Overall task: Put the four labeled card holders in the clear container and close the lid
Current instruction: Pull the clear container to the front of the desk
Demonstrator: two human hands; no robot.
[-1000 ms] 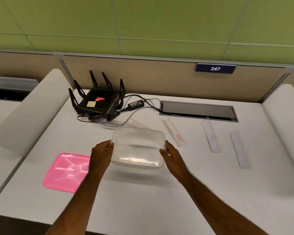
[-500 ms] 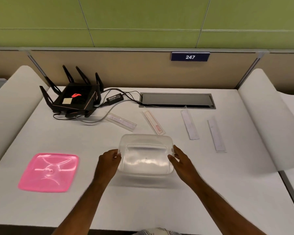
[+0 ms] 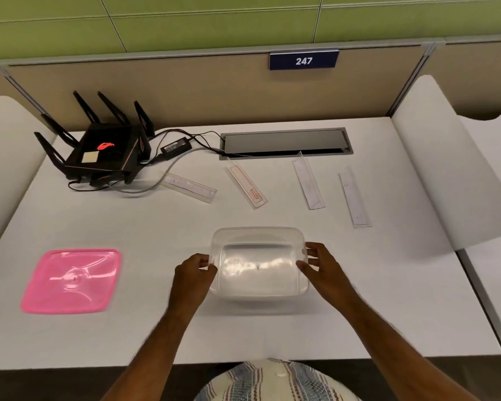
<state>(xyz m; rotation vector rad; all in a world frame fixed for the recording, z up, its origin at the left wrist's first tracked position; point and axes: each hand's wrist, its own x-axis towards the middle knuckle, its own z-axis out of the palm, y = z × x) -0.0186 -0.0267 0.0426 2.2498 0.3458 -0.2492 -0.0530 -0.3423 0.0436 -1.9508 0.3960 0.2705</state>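
Both grips, left hand (image 3: 192, 272) and right hand (image 3: 321, 267), clasp the clear rounded container (image 3: 258, 263).

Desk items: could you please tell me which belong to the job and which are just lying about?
Job: container, pink lid, four card holders.
Lying about: router, power adapter, cables, cable hatch, 247 sign.

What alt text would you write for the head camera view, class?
Both hands, left and right, hold an empty clear container on a white desk. Four card holders lie beyond it; a pink lid lies to the left.
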